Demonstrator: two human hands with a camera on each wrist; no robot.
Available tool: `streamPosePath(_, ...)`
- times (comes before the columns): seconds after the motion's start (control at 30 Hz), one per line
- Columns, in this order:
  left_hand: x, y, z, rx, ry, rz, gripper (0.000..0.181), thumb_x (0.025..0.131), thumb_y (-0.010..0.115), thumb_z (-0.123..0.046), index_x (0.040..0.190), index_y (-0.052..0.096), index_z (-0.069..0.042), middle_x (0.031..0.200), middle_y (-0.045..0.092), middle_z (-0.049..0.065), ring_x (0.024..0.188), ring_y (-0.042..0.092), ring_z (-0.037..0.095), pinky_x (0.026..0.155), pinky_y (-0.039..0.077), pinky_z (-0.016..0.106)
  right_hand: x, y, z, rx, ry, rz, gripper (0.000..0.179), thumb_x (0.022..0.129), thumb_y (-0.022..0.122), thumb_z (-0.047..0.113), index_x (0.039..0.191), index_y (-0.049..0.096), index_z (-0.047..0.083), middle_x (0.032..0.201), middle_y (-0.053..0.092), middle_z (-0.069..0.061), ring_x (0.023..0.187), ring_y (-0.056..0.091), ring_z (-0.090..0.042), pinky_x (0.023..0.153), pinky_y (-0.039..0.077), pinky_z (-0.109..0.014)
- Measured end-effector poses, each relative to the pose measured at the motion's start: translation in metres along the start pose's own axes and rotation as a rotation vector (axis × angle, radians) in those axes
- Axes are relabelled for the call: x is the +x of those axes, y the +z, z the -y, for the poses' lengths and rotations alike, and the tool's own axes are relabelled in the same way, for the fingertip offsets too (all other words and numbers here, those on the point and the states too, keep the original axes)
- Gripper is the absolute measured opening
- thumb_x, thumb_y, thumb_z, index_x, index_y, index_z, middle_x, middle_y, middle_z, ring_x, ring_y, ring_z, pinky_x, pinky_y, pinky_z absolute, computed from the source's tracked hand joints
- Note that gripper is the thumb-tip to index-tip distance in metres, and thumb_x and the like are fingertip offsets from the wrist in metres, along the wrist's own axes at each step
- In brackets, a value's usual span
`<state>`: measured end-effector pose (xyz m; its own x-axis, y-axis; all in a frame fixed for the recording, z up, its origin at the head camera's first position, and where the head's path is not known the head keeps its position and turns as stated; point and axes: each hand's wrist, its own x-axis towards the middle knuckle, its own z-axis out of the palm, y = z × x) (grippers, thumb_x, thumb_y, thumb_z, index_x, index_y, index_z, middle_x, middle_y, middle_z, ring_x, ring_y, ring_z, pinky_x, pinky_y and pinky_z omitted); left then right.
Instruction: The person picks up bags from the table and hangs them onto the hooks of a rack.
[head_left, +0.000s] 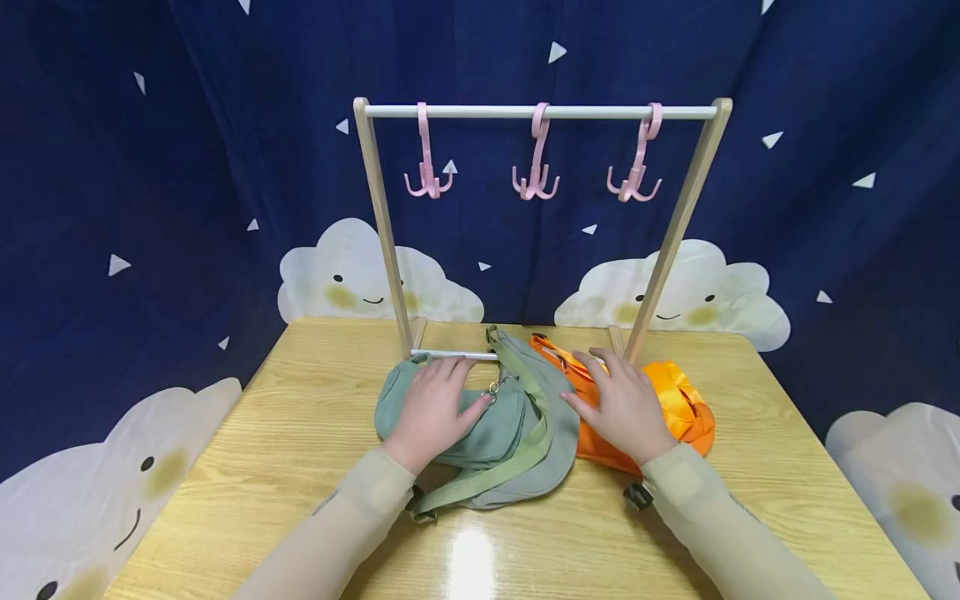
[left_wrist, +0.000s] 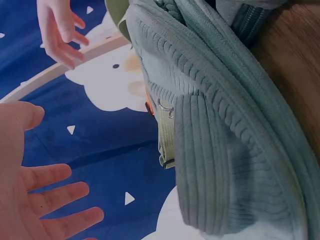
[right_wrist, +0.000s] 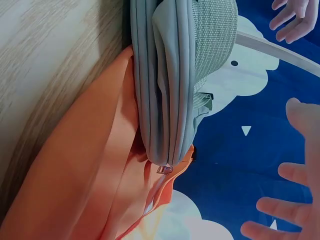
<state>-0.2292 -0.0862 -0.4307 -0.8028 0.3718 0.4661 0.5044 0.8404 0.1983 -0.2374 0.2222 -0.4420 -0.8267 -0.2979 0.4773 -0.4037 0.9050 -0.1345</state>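
Observation:
Three bags lie bunched on the table. At the left is a teal corduroy bag [head_left: 480,433]; a grey-green bag [head_left: 561,425] with a pale green strap [head_left: 536,442] lies in the middle. An orange bag [head_left: 600,446] with bright orange straps [head_left: 675,400] is on the right. My left hand [head_left: 437,408] hovers over the teal bag, its fingers spread and holding nothing. My right hand [head_left: 624,406] is above the orange bag near the grey-green one, fingers apart. In the wrist views the left hand [left_wrist: 45,195] and right hand [right_wrist: 295,195] appear apart from the fabric.
Behind the bags stands a rack with wooden posts [head_left: 384,217] and a white top bar [head_left: 480,112]. Three pink hooks [head_left: 426,158] hang from that bar. A low white bar [head_left: 450,355] crosses near the rack's base. A dark blue curtain [head_left: 247,108] surrounds the wooden table [head_left: 315,400].

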Motion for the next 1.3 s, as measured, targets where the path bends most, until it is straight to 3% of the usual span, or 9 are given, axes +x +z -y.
streamPosePath(0.27, -0.007, -0.005, 0.006, -0.002, 0.015, 0.001, 0.052, 0.098, 0.067, -0.044, 0.134, 0.061, -0.006, 0.129, 0.066, 0.011, 0.117, 0.065, 0.032, 0.104, 0.051, 0.054, 0.000, 0.000, 0.005, 0.026, -0.031, -0.015, 0.061, 0.092, 0.073, 0.051, 0.139, 0.061, 0.013, 0.130, 0.062, -0.014, 0.112, 0.064, -0.037, 0.094, 0.051, -0.060)
streamPosePath(0.5, -0.015, -0.006, 0.012, 0.000, 0.020, 0.042, 0.052, 0.097, 0.068, -0.047, 0.129, 0.063, -0.006, 0.122, 0.067, 0.009, 0.110, 0.067, 0.028, 0.092, 0.055, 0.050, 0.002, 0.003, 0.018, 0.038, -0.119, -0.038, 0.058, 0.091, 0.077, 0.045, 0.136, 0.063, 0.011, 0.124, 0.065, -0.012, 0.109, 0.067, -0.034, 0.094, 0.053, -0.056)
streamPosePath(0.77, -0.021, -0.005, 0.024, 0.006, 0.065, 0.100, 0.047, 0.095, 0.072, -0.045, 0.123, 0.067, -0.007, 0.115, 0.070, 0.007, 0.103, 0.070, 0.027, 0.091, 0.056, 0.049, 0.013, 0.009, 0.043, 0.094, -0.174, 0.041, 0.043, 0.092, 0.078, 0.034, 0.129, 0.068, 0.014, 0.125, 0.066, -0.007, 0.110, 0.068, -0.031, 0.097, 0.053, -0.055)
streamPosePath(0.93, -0.024, -0.005, 0.030, 0.025, 0.102, 0.138, 0.043, 0.092, 0.076, -0.045, 0.114, 0.071, -0.008, 0.106, 0.072, 0.004, 0.096, 0.070, 0.023, 0.089, 0.057, 0.046, 0.022, 0.014, 0.060, 0.095, -0.251, 0.065, 0.038, 0.092, 0.079, 0.032, 0.125, 0.070, 0.014, 0.123, 0.066, -0.005, 0.109, 0.067, -0.029, 0.097, 0.055, -0.049)
streamPosePath(1.07, -0.026, -0.003, 0.034, 0.075, 0.127, 0.164, 0.040, 0.092, 0.076, -0.046, 0.105, 0.073, -0.009, 0.092, 0.068, 0.000, 0.081, 0.066, 0.017, 0.078, 0.056, 0.040, 0.030, 0.019, 0.072, 0.095, -0.328, 0.079, 0.034, 0.091, 0.080, 0.030, 0.120, 0.072, 0.015, 0.119, 0.067, -0.003, 0.107, 0.067, -0.027, 0.097, 0.055, -0.047)
streamPosePath(1.17, -0.029, -0.002, 0.036, 0.082, 0.130, 0.188, 0.037, 0.091, 0.077, -0.045, 0.101, 0.073, -0.009, 0.084, 0.063, -0.003, 0.072, 0.061, 0.014, 0.069, 0.054, 0.036, 0.035, 0.023, 0.081, 0.070, -0.389, 0.086, 0.030, 0.091, 0.081, 0.030, 0.116, 0.073, 0.017, 0.114, 0.067, -0.002, 0.103, 0.068, -0.026, 0.094, 0.055, -0.048)
streamPosePath(1.3, -0.033, -0.001, 0.038, 0.069, 0.127, 0.224, 0.035, 0.091, 0.078, -0.041, 0.099, 0.071, -0.008, 0.083, 0.060, -0.003, 0.071, 0.059, 0.014, 0.067, 0.053, 0.034, 0.040, 0.028, 0.091, 0.035, -0.454, 0.138, 0.026, 0.091, 0.081, 0.031, 0.112, 0.073, 0.018, 0.109, 0.068, 0.000, 0.099, 0.069, -0.023, 0.089, 0.056, -0.046)
